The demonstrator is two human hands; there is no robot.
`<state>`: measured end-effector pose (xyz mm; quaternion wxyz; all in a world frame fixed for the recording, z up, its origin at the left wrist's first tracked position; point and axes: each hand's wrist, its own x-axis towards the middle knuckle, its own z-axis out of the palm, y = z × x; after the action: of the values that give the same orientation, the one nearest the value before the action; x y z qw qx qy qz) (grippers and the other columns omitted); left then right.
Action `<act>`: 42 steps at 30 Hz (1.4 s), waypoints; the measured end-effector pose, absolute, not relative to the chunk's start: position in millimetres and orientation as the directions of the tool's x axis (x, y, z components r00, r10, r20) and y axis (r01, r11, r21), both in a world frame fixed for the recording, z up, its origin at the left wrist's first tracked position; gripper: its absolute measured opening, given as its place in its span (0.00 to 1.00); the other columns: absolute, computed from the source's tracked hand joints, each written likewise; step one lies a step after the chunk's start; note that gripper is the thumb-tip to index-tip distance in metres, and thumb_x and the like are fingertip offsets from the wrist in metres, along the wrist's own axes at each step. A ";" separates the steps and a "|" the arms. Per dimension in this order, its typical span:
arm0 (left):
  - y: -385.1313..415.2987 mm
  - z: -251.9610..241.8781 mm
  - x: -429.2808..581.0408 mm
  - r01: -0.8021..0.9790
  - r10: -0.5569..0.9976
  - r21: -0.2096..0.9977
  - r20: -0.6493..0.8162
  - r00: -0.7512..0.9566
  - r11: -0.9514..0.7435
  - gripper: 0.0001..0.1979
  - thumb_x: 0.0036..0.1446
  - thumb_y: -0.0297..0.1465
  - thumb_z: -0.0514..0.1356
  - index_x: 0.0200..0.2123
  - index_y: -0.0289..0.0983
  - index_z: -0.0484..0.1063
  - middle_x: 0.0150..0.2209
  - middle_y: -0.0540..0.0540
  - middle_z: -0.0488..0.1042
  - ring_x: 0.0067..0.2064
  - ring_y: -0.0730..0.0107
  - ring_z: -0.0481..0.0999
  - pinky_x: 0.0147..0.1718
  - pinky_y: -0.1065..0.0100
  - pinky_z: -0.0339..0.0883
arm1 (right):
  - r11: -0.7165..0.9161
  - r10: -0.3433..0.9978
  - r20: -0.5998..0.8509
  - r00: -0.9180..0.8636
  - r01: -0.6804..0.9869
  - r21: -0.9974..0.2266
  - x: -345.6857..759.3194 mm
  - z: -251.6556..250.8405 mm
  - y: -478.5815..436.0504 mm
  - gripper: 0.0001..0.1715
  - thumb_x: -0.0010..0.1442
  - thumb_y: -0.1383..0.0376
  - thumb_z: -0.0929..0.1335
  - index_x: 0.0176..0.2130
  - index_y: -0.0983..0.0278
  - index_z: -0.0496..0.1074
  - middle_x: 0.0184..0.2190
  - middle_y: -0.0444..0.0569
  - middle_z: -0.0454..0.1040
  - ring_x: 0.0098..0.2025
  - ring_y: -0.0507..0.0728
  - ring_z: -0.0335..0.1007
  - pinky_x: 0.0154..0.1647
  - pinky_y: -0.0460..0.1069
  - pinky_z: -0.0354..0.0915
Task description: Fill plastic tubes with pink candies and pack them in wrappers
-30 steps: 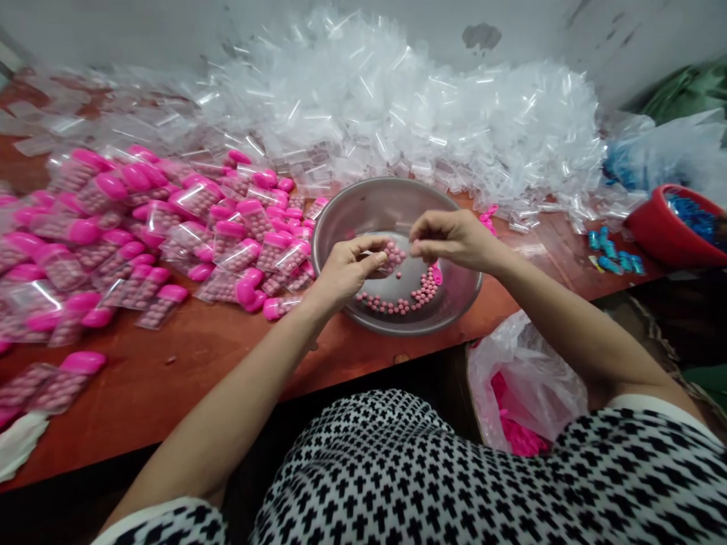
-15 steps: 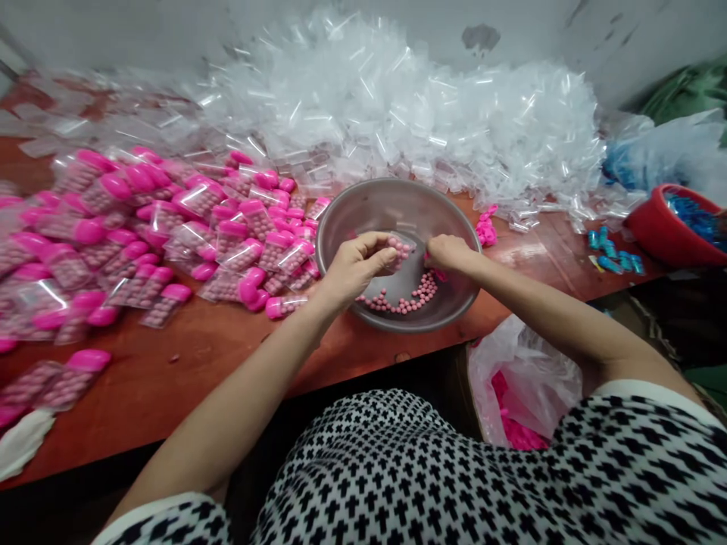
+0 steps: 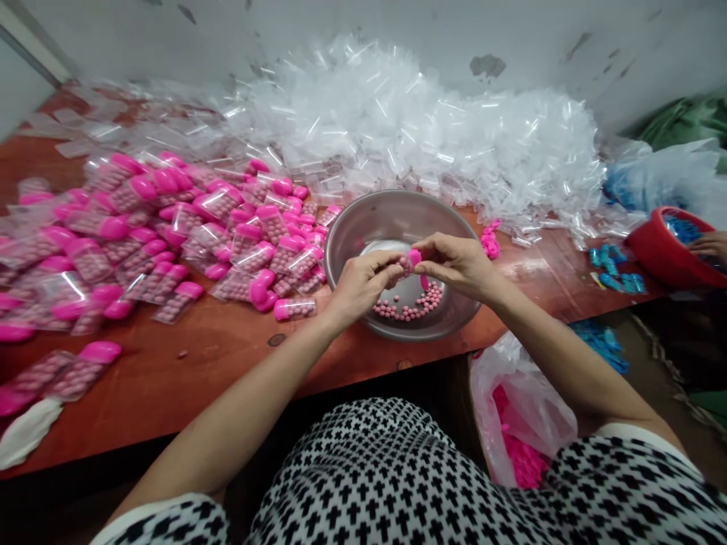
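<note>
Over a grey metal bowl (image 3: 363, 216), my left hand (image 3: 366, 284) is closed on a small clear container of pink beads (image 3: 405, 263), mostly covered by the fingers. My right hand (image 3: 460, 261) pinches a bright pink cap (image 3: 416, 257) against the container's open end. Whether the cap is fully seated I cannot tell. Loose pink beads (image 3: 406, 312) lie in a curve along the near side of the bowl's bottom. Another bit of bright pink plastic (image 3: 424, 282) shows just below the cap, beside the right fingertips.
Filled pink-capped containers (image 3: 170, 235) cover the left of the red table (image 3: 227, 356). Clear empty sleeves (image 3: 397, 113) are heaped behind the bowl. Pink caps (image 3: 490, 239) lie right of it. A red bucket (image 3: 653, 242), with another person's hand (image 3: 712, 246), and blue pieces (image 3: 616, 265) are farther right.
My right hand has come up from inside the bowl with a pink cap and met the container in my left hand. Another person's hand has appeared at the red bucket.
</note>
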<state>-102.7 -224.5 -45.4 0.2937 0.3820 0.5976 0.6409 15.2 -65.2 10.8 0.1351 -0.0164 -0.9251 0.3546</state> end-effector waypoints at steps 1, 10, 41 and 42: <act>-225.8 -46.0 -102.0 0.115 0.823 0.987 0.159 -0.545 -0.114 0.16 0.56 0.40 0.63 0.42 0.37 0.80 0.37 0.45 0.79 0.32 0.69 0.77 0.35 0.67 0.73 | 0.759 0.115 0.233 -0.966 -0.066 -0.648 15.8 10.3 -66.0 0.18 0.61 0.50 0.69 0.39 0.62 0.72 0.31 0.46 0.75 0.31 0.52 0.69 0.34 0.47 0.65; -234.9 -45.0 -94.1 0.436 0.787 0.892 0.355 -0.505 -0.122 0.10 0.60 0.35 0.60 0.37 0.39 0.81 0.32 0.46 0.80 0.33 0.67 0.77 0.35 0.68 0.68 | 0.886 -0.015 0.261 -0.965 -0.134 -0.445 29.6 1.6 -75.0 0.09 0.63 0.60 0.66 0.32 0.61 0.65 0.28 0.46 0.71 0.29 0.52 0.64 0.30 0.47 0.60; -237.9 -34.4 -95.3 -0.036 0.736 0.964 0.177 -0.654 -0.264 0.15 0.48 0.39 0.69 0.38 0.37 0.83 0.34 0.45 0.82 0.37 0.63 0.78 0.42 0.63 0.72 | -0.116 0.317 0.054 -0.947 -0.096 -0.989 23.8 -6.3 -70.4 0.20 0.48 0.54 0.79 0.37 0.62 0.78 0.30 0.44 0.78 0.28 0.49 0.74 0.30 0.44 0.73; -238.1 -36.0 -94.6 0.043 0.731 0.965 0.225 -0.644 -0.258 0.13 0.49 0.39 0.69 0.37 0.38 0.83 0.35 0.44 0.82 0.40 0.61 0.78 0.45 0.62 0.72 | -0.153 0.287 -0.002 -0.958 -0.044 -0.987 21.6 -4.9 -71.4 0.22 0.46 0.54 0.79 0.38 0.62 0.78 0.33 0.44 0.78 0.31 0.50 0.75 0.32 0.45 0.75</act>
<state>-94.6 -238.1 -36.0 0.2410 0.3462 0.5593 0.7136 21.6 -71.4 -4.9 0.1097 -0.0948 -0.6414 0.7534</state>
